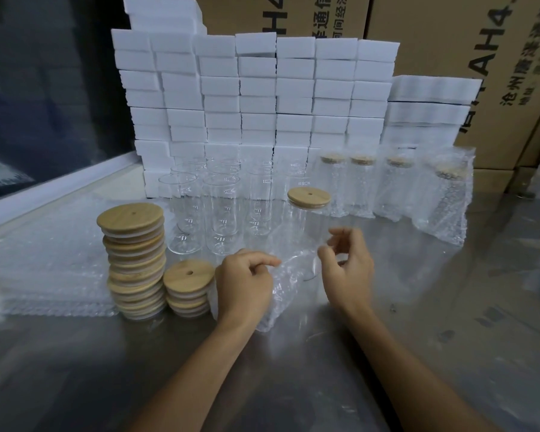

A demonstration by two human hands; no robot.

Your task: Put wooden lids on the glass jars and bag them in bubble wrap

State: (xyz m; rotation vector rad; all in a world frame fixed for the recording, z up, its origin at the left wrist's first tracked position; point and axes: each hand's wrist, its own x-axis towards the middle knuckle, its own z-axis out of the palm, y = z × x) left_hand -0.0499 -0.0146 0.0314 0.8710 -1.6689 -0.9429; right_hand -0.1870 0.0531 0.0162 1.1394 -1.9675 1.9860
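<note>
A glass jar (296,235) with a wooden lid (309,197) stands upright at the table's middle. In front of it lies a crumpled bubble wrap bag (289,288). My left hand (245,283) pinches the bag's left edge. My right hand (348,263) hovers at the bag's right side with curled fingers; whether it grips the plastic is unclear. Two stacks of wooden lids, a tall stack (134,260) and a short stack (189,286), stand to the left. Several open jars (222,213) stand behind them.
Several bagged, lidded jars (396,185) stand at the back right. A pile of flat bubble wrap bags (44,266) lies at the left. White foam blocks (256,98) and cardboard boxes (480,73) wall off the back. The steel table (325,369) extends toward me.
</note>
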